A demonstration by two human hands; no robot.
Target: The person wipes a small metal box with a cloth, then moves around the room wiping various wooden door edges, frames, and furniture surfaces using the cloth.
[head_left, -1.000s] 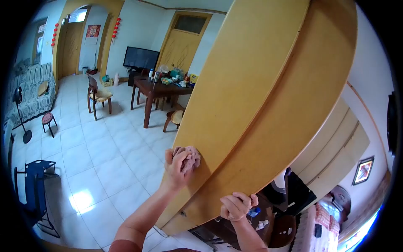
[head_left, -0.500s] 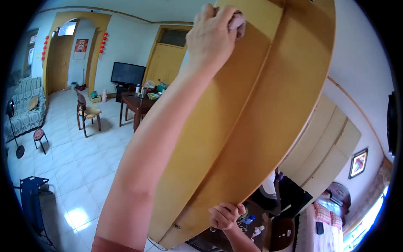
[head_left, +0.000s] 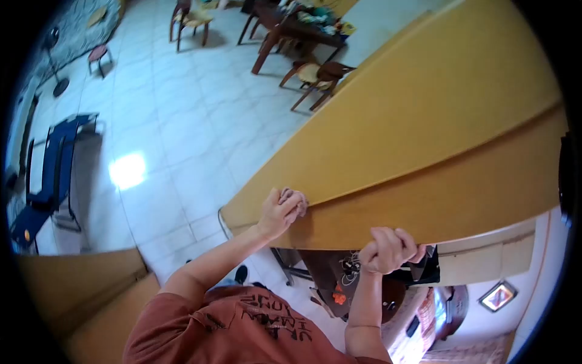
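A yellow-brown wooden door [head_left: 388, 139] stretches from the centre to the upper right, with a raised seam along its length. My left hand [head_left: 274, 217] is closed around a crumpled pinkish cloth [head_left: 295, 204], which is against the door's lower part near that seam. To the right, my right hand [head_left: 388, 250] has its fingers curled over the door's edge.
Behind the door's edge is a dark desk [head_left: 324, 270] with cables. A blue folding cot [head_left: 57, 158] stands on the tiled floor [head_left: 200, 121] at left. Chairs [head_left: 315, 76] surround a laden dark table [head_left: 291, 33]. A wooden frame [head_left: 91, 291] is lower left.
My left hand has come down with the cloth from the door's upper part to its lower part. The view has tilted downward, and my right hand still grips the edge.
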